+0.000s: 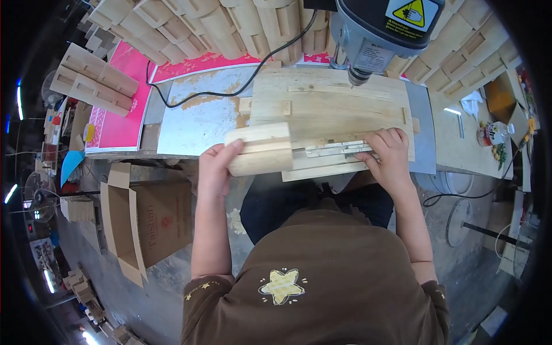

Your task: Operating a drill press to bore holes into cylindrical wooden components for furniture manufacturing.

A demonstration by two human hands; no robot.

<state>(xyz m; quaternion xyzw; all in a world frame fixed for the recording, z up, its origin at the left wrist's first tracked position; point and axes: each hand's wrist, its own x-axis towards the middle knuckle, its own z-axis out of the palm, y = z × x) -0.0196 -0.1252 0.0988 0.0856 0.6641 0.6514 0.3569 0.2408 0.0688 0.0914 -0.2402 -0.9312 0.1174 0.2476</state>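
My left hand [216, 168] is closed on a pale wooden block [261, 150] with rounded edges and a groove along its length, thumb on top. The block is at the front left of a flat wooden board [339, 109] on the bench. Closed at the board's front right, my right hand [388, 154] has its thumb and fingers around the end of a narrow whitish strip [333, 149]. That strip points toward the block, and a thin dark part shows between them. Below it runs a wooden ledge [322, 171]. Beyond the board hangs a drill press chuck [359, 76].
Stacks of similar wooden pieces [230, 29] line the back, with more at the right [471, 57] and a pair on pink sheeting [95, 80] at the left. A black cable [221, 93] crosses the bench. An open cardboard box [155, 221] stands on the floor at left.
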